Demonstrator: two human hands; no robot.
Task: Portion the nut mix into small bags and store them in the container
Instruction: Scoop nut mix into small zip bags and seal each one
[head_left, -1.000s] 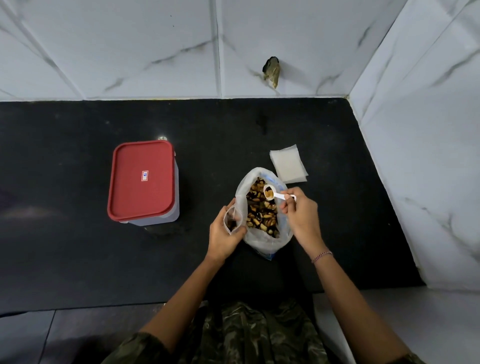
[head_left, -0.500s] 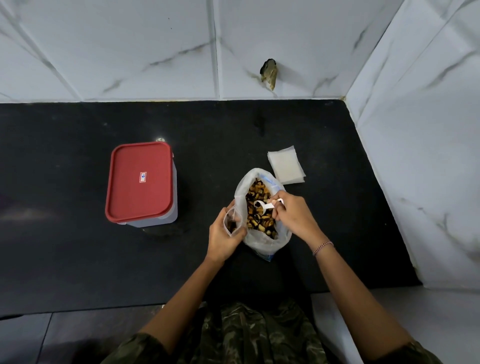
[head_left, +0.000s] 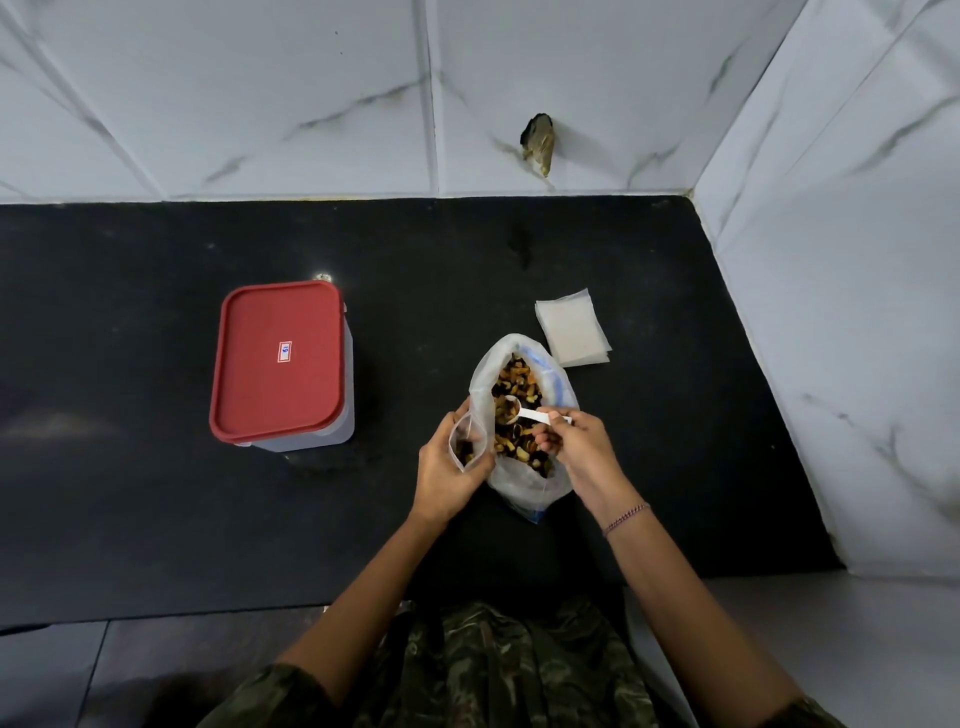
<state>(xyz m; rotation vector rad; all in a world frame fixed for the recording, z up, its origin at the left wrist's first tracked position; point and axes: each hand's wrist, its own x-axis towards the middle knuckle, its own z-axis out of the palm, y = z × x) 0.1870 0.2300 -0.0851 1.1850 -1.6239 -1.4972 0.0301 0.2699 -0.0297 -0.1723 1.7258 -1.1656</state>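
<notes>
Head view, steeply down onto counter (head_left: 156, 493), close.

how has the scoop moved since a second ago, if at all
Yes: the scoop has shifted left across the nut bag, toward the small bag.

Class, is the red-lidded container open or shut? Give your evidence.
Shut. The red lid sits flat across the whole top of the container, its rim showing all round.

Container (head_left: 283, 364) stands on tabletop (head_left: 130, 493), left of nut bag (head_left: 519, 415). Stack of small bags (head_left: 571, 332) lies behind and right of nut bag, near the wall corner.
</notes>
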